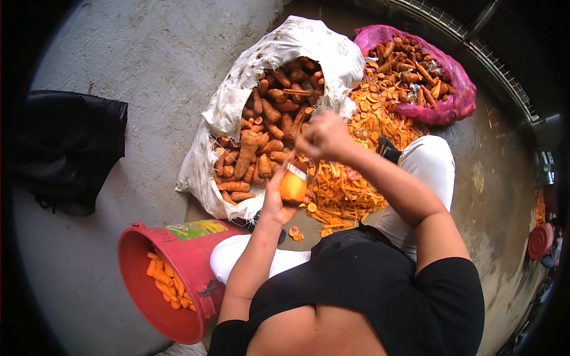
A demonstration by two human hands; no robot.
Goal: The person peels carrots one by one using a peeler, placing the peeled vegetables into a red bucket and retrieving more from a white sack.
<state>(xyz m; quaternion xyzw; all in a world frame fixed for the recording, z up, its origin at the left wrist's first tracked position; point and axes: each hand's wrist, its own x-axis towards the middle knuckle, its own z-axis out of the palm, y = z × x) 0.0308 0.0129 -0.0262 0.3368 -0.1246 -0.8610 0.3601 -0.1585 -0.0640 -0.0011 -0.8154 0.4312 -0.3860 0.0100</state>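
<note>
My left hand [276, 199] is wrapped round a thick carrot [293, 187], whose near part is bright orange and peeled. A striped, pale-and-dark piece at the carrot's upper end is too small to make out. Just above and to the right, my right hand [325, 137] has its fingers closed; what they hold, if anything, is blurred. Behind both hands lies an open white sack [237, 71] full of unpeeled carrots [270, 111]. Orange peelings [350, 193] are heaped on the floor to the right of my left hand.
A red bucket [196, 255] tipped on its side at the lower left holds peeled carrots [168, 280]. A pink mesh sack [466, 89] of carrots and scraps lies at the upper right. Black cloth [77, 142] is at the far left. A red round object [540, 241] stands far right.
</note>
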